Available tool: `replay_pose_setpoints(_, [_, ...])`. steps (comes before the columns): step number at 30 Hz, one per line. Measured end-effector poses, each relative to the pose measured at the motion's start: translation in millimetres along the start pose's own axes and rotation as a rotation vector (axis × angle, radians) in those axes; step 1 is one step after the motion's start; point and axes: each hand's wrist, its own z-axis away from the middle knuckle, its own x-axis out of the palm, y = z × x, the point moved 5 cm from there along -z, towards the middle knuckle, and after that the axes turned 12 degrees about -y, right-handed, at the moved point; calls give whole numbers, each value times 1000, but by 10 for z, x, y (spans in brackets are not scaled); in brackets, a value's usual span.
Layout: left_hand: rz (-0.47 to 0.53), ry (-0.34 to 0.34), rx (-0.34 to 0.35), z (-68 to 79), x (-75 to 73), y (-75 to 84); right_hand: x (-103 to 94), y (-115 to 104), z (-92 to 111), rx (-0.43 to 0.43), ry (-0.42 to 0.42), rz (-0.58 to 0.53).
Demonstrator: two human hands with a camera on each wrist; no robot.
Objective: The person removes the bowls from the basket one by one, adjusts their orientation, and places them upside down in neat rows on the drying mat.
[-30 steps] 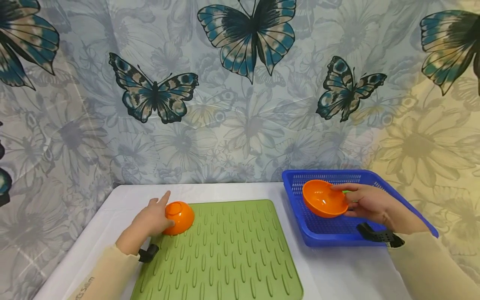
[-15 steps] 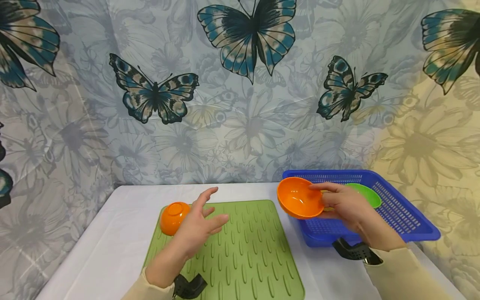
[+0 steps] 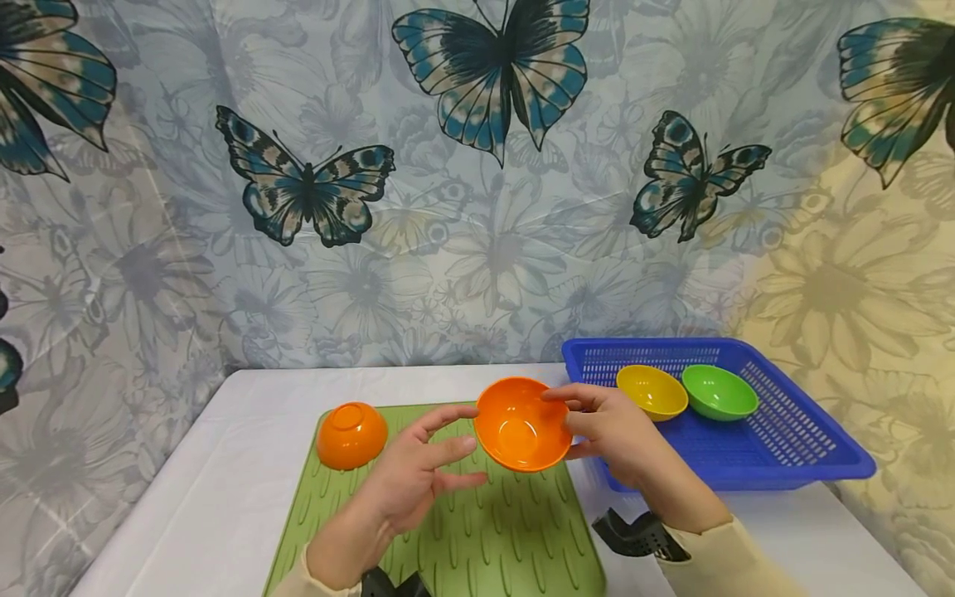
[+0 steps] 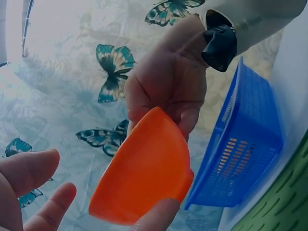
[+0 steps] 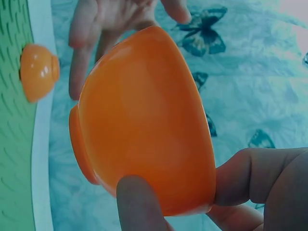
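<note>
Butterfly backdrop point(image 3: 507, 282) behind, white bench point(image 3: 186, 464) below, and here's the orange bowl point(image 3: 522, 427) up over the green mat point(image 3: 522, 539), tilted, its hollow facing the head view! The right hand point(image 3: 618, 435) has its grip clamped on the bowl's side; the left hand point(image 3: 414, 473) hovers opposite, fingers apart, though whether a fingertip touches is hard to tell. On the mat, a second orange bowl point(image 3: 352, 437) sits upside down; the blue basket point(image 3: 791, 473) holds a yellow bowl point(image 3: 652, 392) beside a green bowl point(image 3: 719, 394).
</note>
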Motion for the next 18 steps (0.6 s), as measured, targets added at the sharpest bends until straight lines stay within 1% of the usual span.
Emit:
replay_pose_setpoints(5, [30,-6,1,0,-28,12,135,-6,-48,-23,-25,-6])
replay_pose_setpoints(12, [53,-18,-9,1,-57,31,204,2,-76,-47,-17,-65])
replay_pose_setpoints(18, [86,-29,-12,3,-61,50,258,3,-65,-75,-29,-92])
